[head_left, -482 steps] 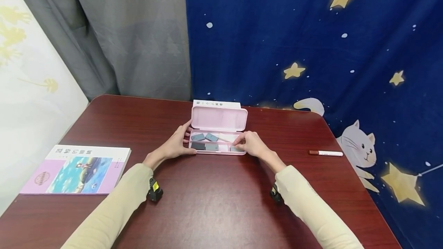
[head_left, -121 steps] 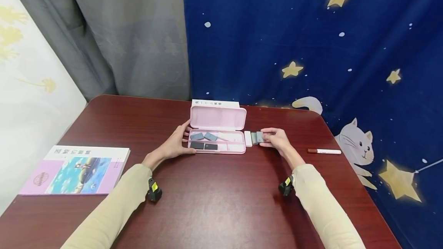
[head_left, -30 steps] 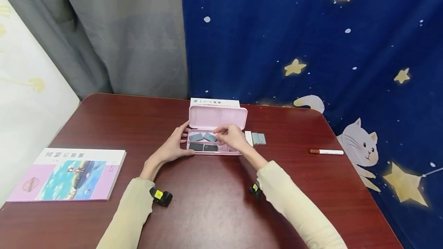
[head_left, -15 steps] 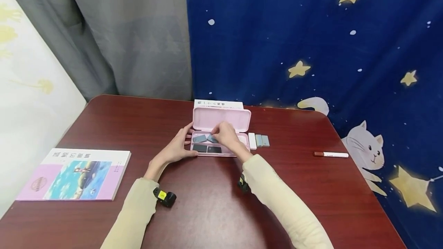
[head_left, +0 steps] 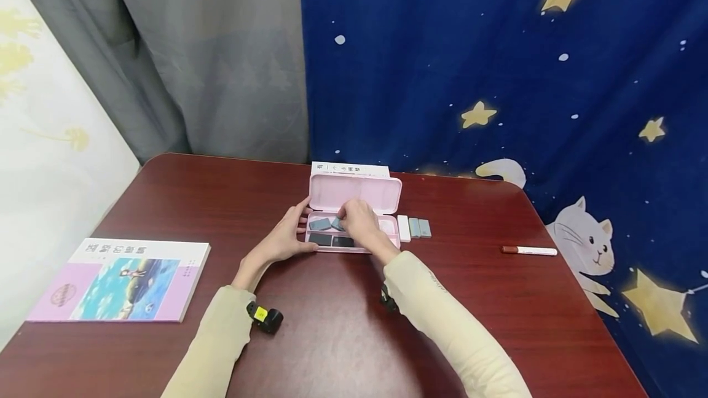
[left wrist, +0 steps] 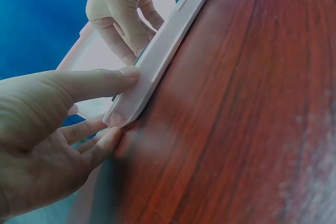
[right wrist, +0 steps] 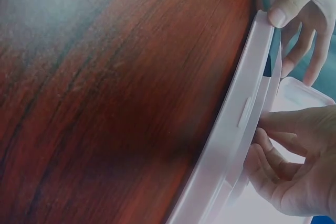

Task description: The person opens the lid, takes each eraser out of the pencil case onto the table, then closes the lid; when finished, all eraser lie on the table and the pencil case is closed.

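The pink pencil case (head_left: 387,244) stands with its lid (head_left: 354,192) raised. My left hand (head_left: 284,235) grips its left end, thumb on the front wall, fingers round the corner. In the back compartment my right hand (head_left: 362,223) pinches a blue-grey eraser (head_left: 335,223), mostly hidden by the fingertips. Another blue-grey eraser (head_left: 319,224) lies left of it. Two black blocks (head_left: 320,239) fill the left of the front compartment. Against the case's right side sit a white eraser (head_left: 404,228) and two blue-grey ones (head_left: 419,228) in a row.
A white box with printed characters (head_left: 350,168) stands behind the lid. Far left lies a book (head_left: 121,281) with a sea picture. A brown-capped white marker (head_left: 528,250) is at the right. Curtains (head_left: 442,48) hang beyond the table's back edge.
Grey and white erasers have left the front compartment for a row right of the case. My right hand has moved left, from that row to the back-compartment eraser. My left hand kept its place.
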Tool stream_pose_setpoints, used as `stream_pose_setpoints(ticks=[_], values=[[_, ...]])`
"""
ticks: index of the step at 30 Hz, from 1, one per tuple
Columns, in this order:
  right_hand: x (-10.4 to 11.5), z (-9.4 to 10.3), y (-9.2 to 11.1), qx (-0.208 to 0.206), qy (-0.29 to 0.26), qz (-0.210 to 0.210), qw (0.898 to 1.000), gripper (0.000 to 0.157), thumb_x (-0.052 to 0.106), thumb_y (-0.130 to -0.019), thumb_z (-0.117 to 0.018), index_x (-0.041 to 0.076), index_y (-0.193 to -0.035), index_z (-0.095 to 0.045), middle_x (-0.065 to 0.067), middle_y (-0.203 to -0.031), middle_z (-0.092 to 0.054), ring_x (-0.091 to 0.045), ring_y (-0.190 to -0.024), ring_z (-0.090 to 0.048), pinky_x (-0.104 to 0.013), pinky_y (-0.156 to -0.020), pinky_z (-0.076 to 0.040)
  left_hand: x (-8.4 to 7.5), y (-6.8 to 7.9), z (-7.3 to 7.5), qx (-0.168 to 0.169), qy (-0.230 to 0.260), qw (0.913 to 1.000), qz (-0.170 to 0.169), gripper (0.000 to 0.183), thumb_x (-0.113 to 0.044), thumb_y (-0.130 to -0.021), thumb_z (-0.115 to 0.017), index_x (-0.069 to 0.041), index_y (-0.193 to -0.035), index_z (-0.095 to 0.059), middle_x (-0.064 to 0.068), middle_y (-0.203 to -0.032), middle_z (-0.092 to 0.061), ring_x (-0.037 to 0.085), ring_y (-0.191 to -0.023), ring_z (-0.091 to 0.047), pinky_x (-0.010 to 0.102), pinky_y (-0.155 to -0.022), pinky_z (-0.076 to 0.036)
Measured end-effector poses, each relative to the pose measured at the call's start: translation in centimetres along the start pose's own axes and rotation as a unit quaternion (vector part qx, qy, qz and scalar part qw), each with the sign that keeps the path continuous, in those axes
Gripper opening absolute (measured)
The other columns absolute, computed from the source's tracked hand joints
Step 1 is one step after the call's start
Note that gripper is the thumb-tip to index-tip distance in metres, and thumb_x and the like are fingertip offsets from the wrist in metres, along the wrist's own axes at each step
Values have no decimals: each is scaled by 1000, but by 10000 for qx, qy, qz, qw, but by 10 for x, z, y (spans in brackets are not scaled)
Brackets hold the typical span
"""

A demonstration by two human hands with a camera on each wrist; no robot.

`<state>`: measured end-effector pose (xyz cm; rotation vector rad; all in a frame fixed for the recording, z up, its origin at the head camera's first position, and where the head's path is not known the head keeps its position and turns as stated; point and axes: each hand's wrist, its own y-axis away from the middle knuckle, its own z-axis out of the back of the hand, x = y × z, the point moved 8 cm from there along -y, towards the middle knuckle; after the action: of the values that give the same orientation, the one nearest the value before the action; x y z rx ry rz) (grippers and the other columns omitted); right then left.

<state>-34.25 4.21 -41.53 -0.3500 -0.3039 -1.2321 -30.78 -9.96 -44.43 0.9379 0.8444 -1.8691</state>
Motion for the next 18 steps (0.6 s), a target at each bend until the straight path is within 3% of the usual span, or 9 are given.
stream_pose_setpoints(ticks=[9, 18], values=[[-1, 0, -1, 69, -107, 104, 9999, 10, 4, -79, -76, 9, -88, -76, 0, -79, -69, -16, -77, -62, -30, -69, -52, 3, 0, 1, 78, 148, 9999, 1, 108, 2, -69, -84, -1, -152, -14, 26, -132, -36, 40, -118, -43, 49, -99, -44], [3, -3, 1, 299, -185, 164, 9992, 10, 3, -79, -74, 11, -85, -73, 1, -77, -67, -15, -76, -61, -31, -67, -51, 9, 3, 2, 301, 810, 9962, -80, 105, 10, -73, -78, -2, -153, -11, 28, -139, -30, 45, -123, -39, 54, -103, -38]])
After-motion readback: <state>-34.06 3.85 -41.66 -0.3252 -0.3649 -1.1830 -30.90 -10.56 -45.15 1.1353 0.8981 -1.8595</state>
